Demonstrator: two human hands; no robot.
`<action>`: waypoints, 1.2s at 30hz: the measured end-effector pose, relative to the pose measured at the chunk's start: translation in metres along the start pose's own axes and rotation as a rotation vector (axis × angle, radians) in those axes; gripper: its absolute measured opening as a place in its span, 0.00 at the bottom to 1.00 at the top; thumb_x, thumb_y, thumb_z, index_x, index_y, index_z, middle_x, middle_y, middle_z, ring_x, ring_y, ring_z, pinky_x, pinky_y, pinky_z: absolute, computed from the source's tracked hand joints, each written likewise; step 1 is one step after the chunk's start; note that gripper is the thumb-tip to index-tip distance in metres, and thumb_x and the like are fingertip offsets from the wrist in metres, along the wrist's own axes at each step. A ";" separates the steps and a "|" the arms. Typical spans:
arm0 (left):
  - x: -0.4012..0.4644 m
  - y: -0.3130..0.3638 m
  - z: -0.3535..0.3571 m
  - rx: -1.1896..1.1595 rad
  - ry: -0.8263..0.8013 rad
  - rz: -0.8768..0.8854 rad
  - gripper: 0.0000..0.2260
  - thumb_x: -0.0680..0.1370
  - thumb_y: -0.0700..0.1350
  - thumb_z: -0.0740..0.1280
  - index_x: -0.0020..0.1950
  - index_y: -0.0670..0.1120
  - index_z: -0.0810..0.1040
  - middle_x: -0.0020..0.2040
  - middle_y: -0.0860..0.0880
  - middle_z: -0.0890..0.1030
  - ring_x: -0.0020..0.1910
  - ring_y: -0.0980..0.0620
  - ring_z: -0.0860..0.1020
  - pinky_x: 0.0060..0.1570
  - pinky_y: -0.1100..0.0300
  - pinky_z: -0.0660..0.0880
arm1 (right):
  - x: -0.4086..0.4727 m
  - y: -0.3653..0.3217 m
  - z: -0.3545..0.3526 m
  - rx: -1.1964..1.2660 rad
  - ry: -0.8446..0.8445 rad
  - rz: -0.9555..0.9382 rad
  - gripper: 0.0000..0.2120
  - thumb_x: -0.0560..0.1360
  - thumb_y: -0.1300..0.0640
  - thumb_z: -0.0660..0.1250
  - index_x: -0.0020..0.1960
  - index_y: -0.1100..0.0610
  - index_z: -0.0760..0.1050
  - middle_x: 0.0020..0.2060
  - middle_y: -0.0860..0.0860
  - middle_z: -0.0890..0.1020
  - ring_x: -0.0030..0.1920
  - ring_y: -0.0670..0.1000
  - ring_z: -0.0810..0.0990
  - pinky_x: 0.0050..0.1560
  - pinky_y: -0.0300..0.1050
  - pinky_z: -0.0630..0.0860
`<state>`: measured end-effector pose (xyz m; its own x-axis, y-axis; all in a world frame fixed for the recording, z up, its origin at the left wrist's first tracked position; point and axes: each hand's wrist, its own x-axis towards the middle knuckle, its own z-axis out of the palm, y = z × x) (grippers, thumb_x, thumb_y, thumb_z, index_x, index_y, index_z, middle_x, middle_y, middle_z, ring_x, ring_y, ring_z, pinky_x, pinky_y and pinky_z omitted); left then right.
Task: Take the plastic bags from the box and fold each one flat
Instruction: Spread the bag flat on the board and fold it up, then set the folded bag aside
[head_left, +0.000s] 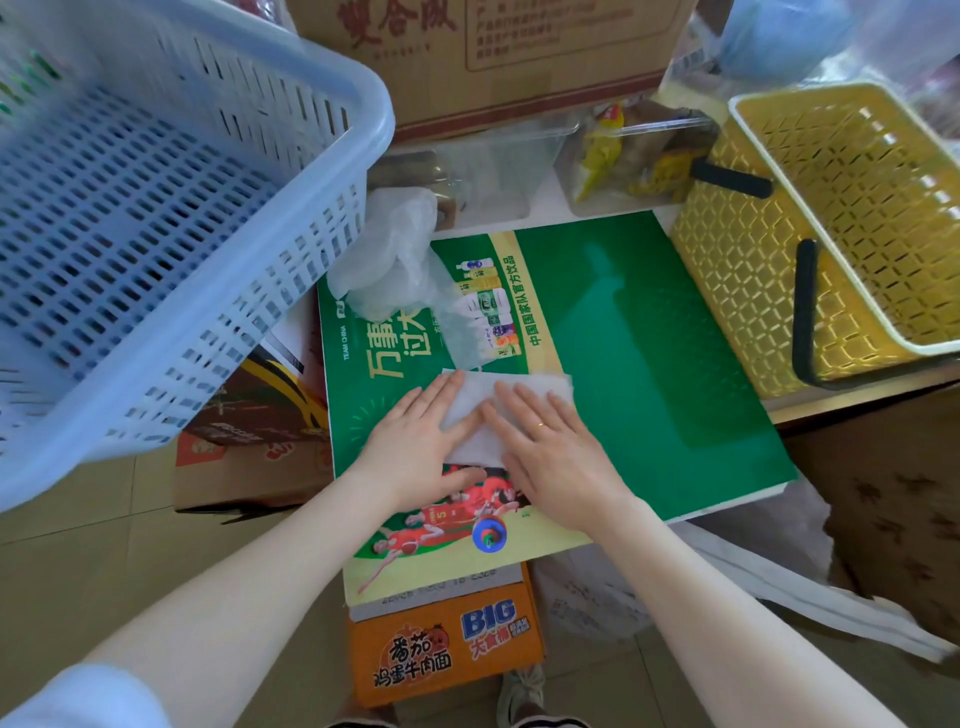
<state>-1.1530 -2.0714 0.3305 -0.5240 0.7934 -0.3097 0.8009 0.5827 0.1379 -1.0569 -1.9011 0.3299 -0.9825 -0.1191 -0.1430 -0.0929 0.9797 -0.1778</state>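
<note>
Plastic bag (506, 402), white and already folded into a small rectangle, lies pinned on the green board (649, 338), near its middle, and both hands are on it. Left hand (415, 441) lies flat, fingers straight, pressing the bag's left edge; right hand (550, 441) is flat too, fingers spread across the right half, a ring showing. Neither one curls round anything: this is pressing, not gripping.

By my reading, we're at the flattening stage of one fold, smoothing the air out. The next move probably calls for one more fold across or a lift to set it aside, with one palm holding the layers so the slippery film doesn't spring open.

Moving outward: just beyond the hands, a second clear bag (405, 270) lies crumpled and unfolded at the board's far left corner, likely next in line. A blue basket (249, 270) looms on the left, a yellow basket (753, 291) stands right, and a brown carton (493, 57) sits at the far edge.

Hard to call: which container counts as the box, since the carton's top is cut off. How many layers the folded bag has is hidden under the palms, and the clear tubs beyond the board are too blurred to identify.
</note>
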 end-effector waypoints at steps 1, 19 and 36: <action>-0.001 0.000 0.001 0.009 0.006 0.002 0.37 0.69 0.70 0.41 0.74 0.57 0.38 0.74 0.47 0.34 0.74 0.50 0.36 0.69 0.56 0.36 | -0.001 -0.002 0.000 0.011 -0.041 -0.036 0.29 0.77 0.46 0.46 0.74 0.56 0.59 0.73 0.54 0.62 0.74 0.56 0.60 0.71 0.54 0.48; -0.008 0.010 -0.024 -0.093 0.009 -0.103 0.27 0.76 0.50 0.63 0.73 0.48 0.59 0.75 0.48 0.58 0.73 0.50 0.54 0.72 0.52 0.48 | -0.020 0.025 -0.012 0.223 0.173 0.231 0.13 0.73 0.60 0.65 0.56 0.59 0.77 0.56 0.53 0.81 0.58 0.57 0.74 0.55 0.49 0.70; 0.067 0.145 -0.163 -0.898 0.507 0.070 0.05 0.74 0.53 0.68 0.43 0.57 0.73 0.38 0.58 0.77 0.35 0.63 0.73 0.33 0.69 0.66 | -0.103 0.123 -0.196 1.064 0.384 0.407 0.06 0.70 0.62 0.71 0.37 0.54 0.79 0.33 0.54 0.78 0.35 0.50 0.76 0.33 0.44 0.70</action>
<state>-1.1192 -1.9050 0.4834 -0.7117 0.6902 0.1307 0.4319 0.2832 0.8563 -0.9982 -1.7371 0.5136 -0.9095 0.4014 -0.1079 0.2372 0.2882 -0.9277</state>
